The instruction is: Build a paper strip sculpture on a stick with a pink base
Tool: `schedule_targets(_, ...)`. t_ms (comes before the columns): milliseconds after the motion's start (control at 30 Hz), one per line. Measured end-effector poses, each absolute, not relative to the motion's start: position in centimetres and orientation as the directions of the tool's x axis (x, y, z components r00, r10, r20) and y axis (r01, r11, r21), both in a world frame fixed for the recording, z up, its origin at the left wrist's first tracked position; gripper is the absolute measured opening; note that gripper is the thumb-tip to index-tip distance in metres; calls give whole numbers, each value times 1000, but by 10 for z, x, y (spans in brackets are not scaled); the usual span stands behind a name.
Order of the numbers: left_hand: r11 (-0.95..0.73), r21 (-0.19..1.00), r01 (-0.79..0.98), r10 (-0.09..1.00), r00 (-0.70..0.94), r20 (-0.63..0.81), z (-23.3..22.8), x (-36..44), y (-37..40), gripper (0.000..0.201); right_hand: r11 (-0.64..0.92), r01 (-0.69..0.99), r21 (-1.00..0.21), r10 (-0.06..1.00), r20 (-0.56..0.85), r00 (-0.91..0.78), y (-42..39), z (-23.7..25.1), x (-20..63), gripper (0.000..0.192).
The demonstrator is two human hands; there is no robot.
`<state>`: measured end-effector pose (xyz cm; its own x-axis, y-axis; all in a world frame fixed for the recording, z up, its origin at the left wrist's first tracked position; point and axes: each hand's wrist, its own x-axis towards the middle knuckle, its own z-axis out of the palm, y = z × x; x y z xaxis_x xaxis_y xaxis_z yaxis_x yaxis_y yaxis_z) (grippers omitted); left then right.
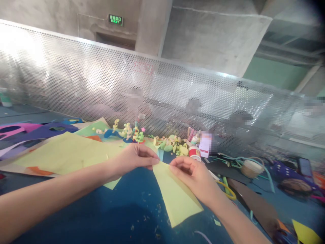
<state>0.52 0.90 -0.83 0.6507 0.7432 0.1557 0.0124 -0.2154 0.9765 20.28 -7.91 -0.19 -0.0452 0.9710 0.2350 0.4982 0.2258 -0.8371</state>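
Two hands pinch the top edge of a yellow paper strip (175, 195) above a blue table (122, 210).
Left hand (135, 158) and right hand (191, 174) each grip a corner, fingertips pressed together, probably to keep the edge taut; blur hides finer detail.

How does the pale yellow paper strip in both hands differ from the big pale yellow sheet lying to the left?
The pale yellow paper strip is narrow and pinched at its top edge by the left hand and right hand; the big pale yellow sheet is far wider and lies unheld over other coloured sheets. Both share the same pale yellow colour.
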Motion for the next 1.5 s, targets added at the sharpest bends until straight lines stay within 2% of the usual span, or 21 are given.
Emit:
schedule_targets(133, -204, 979, 25, 758, 637, 142, -6, 5, 8, 19, 216, 505, -836, 971, 237, -23, -78, -2, 203, 11)
schedule_targets(300, -348, 937, 43, 764, 592, 257, -3, 6, 5, 12, 116, 475, -872, 989, 145, 26, -78, -1, 205, 17)
schedule_targets(467, -475, 877, 67, 734, 579, 354, -3, 5, 2, 10, 102, 462, -881, 993, 120, 8, -77, -2, 206, 22)
schedule_targets(600, -465, 882, 68, 748, 564, 351, -4, 5, 1, 14, 109, 417, -902, 993, 118, -4, -76, -3, 206, 23)
schedule_targets(900, -332, 942, 46, 749, 620, 234, 4, 2, 4, 18, 135, 414, -900, 988, 152, 9, -78, -1, 205, 22)
schedule_targets(1033, -410, 910, 63, 745, 599, 294, 0, 3, 5, 15, 131, 370, -920, 989, 145, 10, -77, -5, 206, 23)
schedule_targets(1267, -643, 755, 127, 682, 543, 490, -4, 3, 2, 10, 144, 363, -920, 989, 150, -13, -74, -9, 208, 24)
schedule_targets(1367, -645, 752, 136, 688, 531, 494, -4, 3, 2, 12, 141, 366, -920, 989, 150, -2, -74, -8, 208, 25)
schedule_targets(1500, -571, 814, 104, 710, 560, 427, -4, 3, 4, 14, 134, 372, -919, 988, 154, 25, -75, -7, 208, 27)
